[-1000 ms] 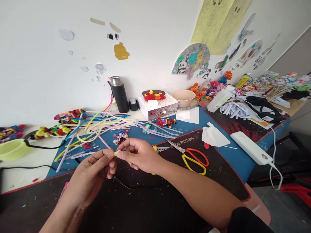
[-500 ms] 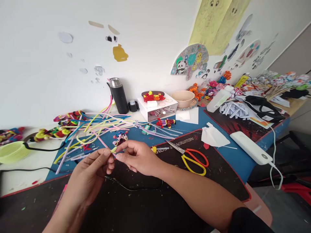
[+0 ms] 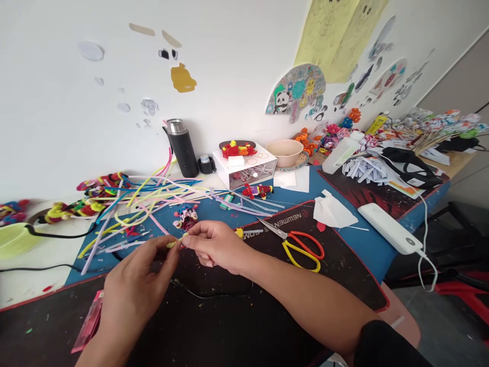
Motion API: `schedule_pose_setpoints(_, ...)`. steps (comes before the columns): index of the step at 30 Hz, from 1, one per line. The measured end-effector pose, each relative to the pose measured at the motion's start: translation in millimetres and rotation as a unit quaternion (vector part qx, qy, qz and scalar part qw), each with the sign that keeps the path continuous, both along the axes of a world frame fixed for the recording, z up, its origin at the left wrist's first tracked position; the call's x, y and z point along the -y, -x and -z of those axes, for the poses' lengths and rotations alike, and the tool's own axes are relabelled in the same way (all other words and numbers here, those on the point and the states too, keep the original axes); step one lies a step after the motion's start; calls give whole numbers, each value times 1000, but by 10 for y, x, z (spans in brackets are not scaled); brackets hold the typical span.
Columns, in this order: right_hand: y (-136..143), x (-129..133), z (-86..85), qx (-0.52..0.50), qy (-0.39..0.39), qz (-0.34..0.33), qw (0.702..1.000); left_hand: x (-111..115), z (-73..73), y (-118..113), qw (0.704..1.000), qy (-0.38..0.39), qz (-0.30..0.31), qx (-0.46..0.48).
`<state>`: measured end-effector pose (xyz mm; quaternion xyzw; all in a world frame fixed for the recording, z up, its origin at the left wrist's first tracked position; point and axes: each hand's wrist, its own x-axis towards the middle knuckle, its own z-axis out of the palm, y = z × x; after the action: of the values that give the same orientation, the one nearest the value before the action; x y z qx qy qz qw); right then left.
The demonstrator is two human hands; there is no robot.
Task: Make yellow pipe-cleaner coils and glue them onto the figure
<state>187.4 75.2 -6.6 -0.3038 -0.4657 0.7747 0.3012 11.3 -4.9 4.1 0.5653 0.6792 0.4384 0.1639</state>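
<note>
Between the fingertips of both hands is a short piece of pale yellow pipe cleaner (image 3: 171, 244). My left hand (image 3: 139, 275) pinches one side of it. My right hand (image 3: 217, 247) pinches the other side, fingers curled, hiding part of the piece. Just behind the hands lies a small fuzzy figure (image 3: 187, 218) in dark red, white and blue. To the right, scissors (image 3: 301, 250) with red and yellow handles rest on the black mat (image 3: 214, 326), blades partly apart. Loose pipe cleaners (image 3: 153, 204) in pink, yellow, blue and lilac lie tangled at the back left.
A black thermos (image 3: 183, 150) and a white drawer box (image 3: 244, 168) stand along the wall beside a beige bowl (image 3: 284, 153). A white power bank (image 3: 389, 229) with a cable lies at the right edge. A pink packet (image 3: 89, 321) lies by my left forearm.
The left fingers have shifted their grip on the yellow pipe cleaner, and the left hand has turned slightly. The right hand stays pinched beside it. The camera view has shifted a little.
</note>
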Motion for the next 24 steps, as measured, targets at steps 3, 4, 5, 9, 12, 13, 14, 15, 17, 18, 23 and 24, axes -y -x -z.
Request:
schedule_pose_setpoints(3,16,-4,-23,-6,49,6,999,-27,40,29,997,-27,38,-55)
schedule_pose_setpoints(4,16,-5,-33,-11,60,6,998,-39,46,40,997,-29,46,-54)
schedule_pose_setpoints(5,15,-5,-42,-16,70,5,997,-48,48,47,997,-28,50,-48)
schedule_pose_setpoints(9,-1,-6,-60,-20,83,-2,996,-42,18,37,1000,-10,23,15)
schedule_pose_setpoints(12,-16,-3,-73,-9,64,-13,998,-43,-42,20,996,26,-6,87)
schedule_pose_setpoints(13,-22,-1,-80,-4,51,-16,999,-56,-68,18,992,47,0,118)
schedule_pose_setpoints(14,-29,1,-87,1,36,-18,999,-76,-96,18,986,71,12,151)
schedule_pose_setpoints(15,-36,2,-93,6,21,-19,1000,-100,-122,18,978,93,25,185)
schedule_pose_setpoints(17,-51,4,-100,16,-8,-24,1000,-154,-164,15,960,123,43,249)
schedule_pose_setpoints(18,-58,3,-98,18,-22,-26,999,-177,-176,10,951,130,43,278)
schedule_pose_setpoints(23,-83,-1,-52,34,-92,-29,995,-215,-169,-27,906,152,35,394)
schedule_pose_setpoints(24,-85,-1,-42,38,-102,-27,994,-210,-163,-31,897,158,35,410)
